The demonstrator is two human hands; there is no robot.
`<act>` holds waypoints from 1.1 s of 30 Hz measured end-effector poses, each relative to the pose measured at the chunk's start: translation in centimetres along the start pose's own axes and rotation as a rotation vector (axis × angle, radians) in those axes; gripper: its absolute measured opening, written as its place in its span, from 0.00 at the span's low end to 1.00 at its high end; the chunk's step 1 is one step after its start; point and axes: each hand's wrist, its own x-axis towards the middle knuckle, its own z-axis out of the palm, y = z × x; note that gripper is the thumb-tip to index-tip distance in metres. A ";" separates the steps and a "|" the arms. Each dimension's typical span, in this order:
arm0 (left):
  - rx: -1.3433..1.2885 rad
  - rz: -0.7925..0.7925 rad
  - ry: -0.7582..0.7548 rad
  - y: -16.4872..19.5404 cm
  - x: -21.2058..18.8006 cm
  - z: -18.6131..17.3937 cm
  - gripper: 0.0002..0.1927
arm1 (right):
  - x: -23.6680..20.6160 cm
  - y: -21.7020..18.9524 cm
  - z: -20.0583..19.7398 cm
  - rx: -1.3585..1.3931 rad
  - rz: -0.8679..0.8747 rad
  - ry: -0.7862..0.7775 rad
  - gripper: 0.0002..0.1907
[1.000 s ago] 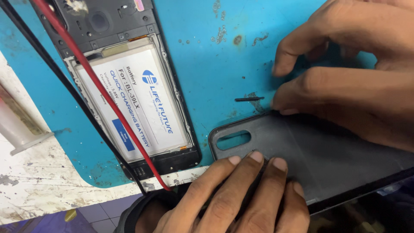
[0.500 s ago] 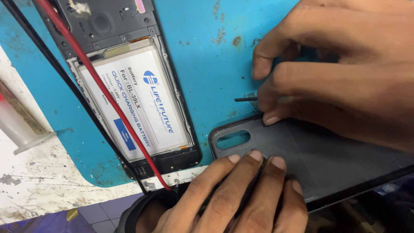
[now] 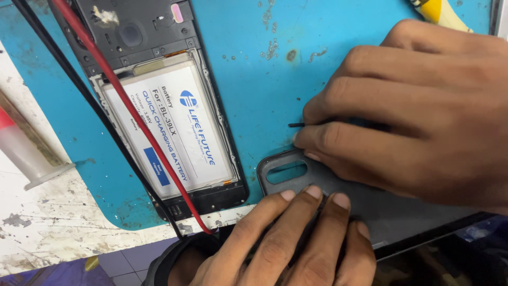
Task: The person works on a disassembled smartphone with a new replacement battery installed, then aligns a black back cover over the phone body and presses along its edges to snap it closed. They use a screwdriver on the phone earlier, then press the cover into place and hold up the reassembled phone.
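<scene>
Syringe (image 3: 24,153): clear barrel at the far left, off the mat, well apart from both hands.
Wires: a red wire (image 3: 132,114) and a black wire (image 3: 90,106) cross the opened phone (image 3: 159,106) diagonally.
Battery (image 3: 169,132): white-labelled pack seated in the phone's frame, left of the grip; untouched.
Mat (image 3: 248,69): blue, scuffed work surface under everything.
Left hand (image 3: 296,243): fingertips pressed flat on the back cover's near edge, pinning it; no closed grasp.
Back cover (image 3: 338,190): dark, thin plastic shell with an oval camera opening; judged light, slightly flexible, smooth, best held by its edges.
Metal pin (image 3: 297,125): thin, dark, stiff, easily dropped; its tip pokes out left of the fingers.
Right hand (image 3: 418,116): thumb and fingers pinched narrowly on the pin, just above the cover.
</scene>
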 end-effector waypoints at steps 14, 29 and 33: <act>0.011 0.018 0.001 -0.2 0.0 -0.4 0.04 | 0.7 0.3 -1.1 -0.058 -0.065 0.026 0.14; 0.041 0.056 0.026 0.3 -0.8 0.7 0.05 | 0.2 0.4 0.5 0.144 0.130 -0.100 0.17; 0.057 0.082 0.041 -0.2 -0.2 0.6 0.05 | 0.2 0.2 -0.1 0.175 0.172 -0.039 0.17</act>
